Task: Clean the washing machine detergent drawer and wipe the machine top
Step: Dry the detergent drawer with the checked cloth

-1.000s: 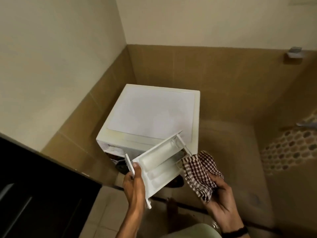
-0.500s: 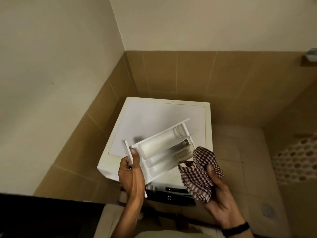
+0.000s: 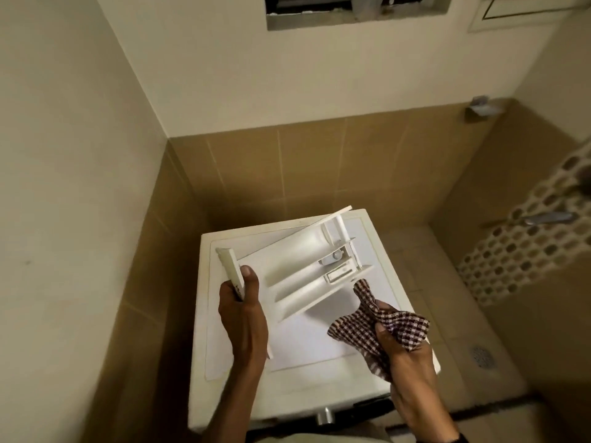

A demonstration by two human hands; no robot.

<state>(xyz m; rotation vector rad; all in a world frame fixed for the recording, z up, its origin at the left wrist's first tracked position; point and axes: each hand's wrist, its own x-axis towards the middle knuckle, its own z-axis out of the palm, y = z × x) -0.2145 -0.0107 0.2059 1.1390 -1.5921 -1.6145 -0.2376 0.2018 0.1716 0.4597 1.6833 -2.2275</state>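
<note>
Cream walls (image 3: 70,129) meet a band of tan tiles (image 3: 303,164) in the corner. A small window (image 3: 319,11) sits high on the far wall. On the right are a pebble mosaic strip (image 3: 527,244), a metal bracket (image 3: 481,108) and a drain (image 3: 483,357) in the beige floor (image 3: 428,282). The light is dim and warm.

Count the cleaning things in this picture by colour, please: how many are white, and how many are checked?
White: 2, the white plastic detergent drawer and the white box-shaped washing machine.
Checked brown and white: 1, the crumpled cloth.
Total: 3.
</note>
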